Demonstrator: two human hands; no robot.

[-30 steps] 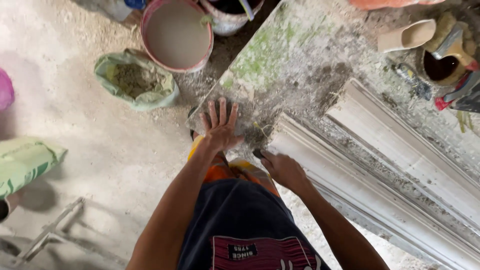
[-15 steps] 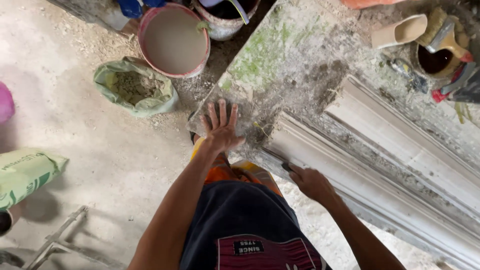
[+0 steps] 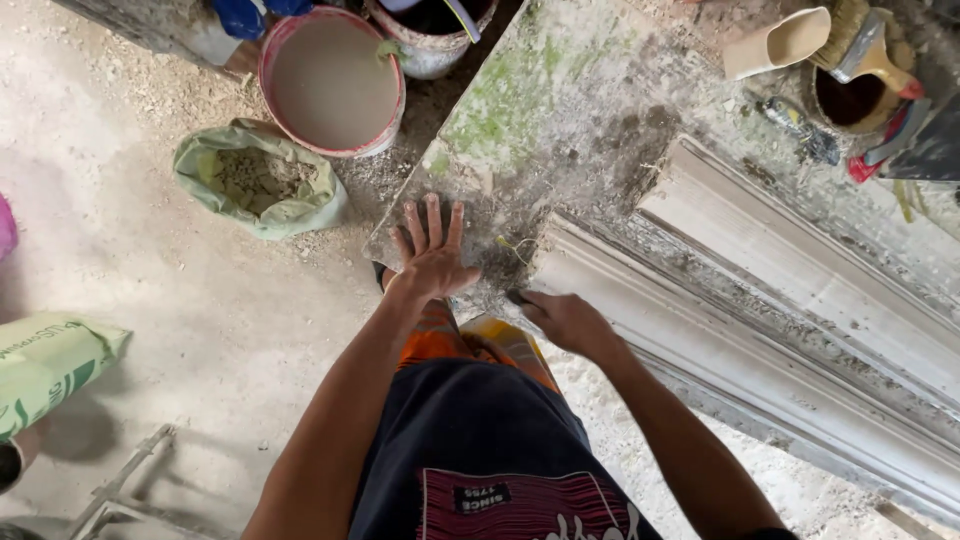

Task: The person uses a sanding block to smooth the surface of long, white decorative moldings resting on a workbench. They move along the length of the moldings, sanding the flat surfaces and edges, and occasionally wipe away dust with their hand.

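Observation:
My left hand [image 3: 432,256] lies flat with fingers spread on the near corner of a dirty, moss-stained grey table [image 3: 560,100]. My right hand [image 3: 565,320] grips the near end of a long white plaster moulding [image 3: 740,340] that lies diagonally along the table's edge. A second moulding [image 3: 800,250] lies parallel just beyond it.
On the floor to the left stand a pink-rimmed bucket of grey slurry [image 3: 332,82], a green sack of powder [image 3: 255,180] and another green bag [image 3: 50,365]. At the table's far right are a cream scoop [image 3: 775,42], a brush [image 3: 870,45] and a dark bowl [image 3: 848,100].
My right hand has slid back toward the moulding's near end after reaching further along it. My left hand has stayed flat on the table corner.

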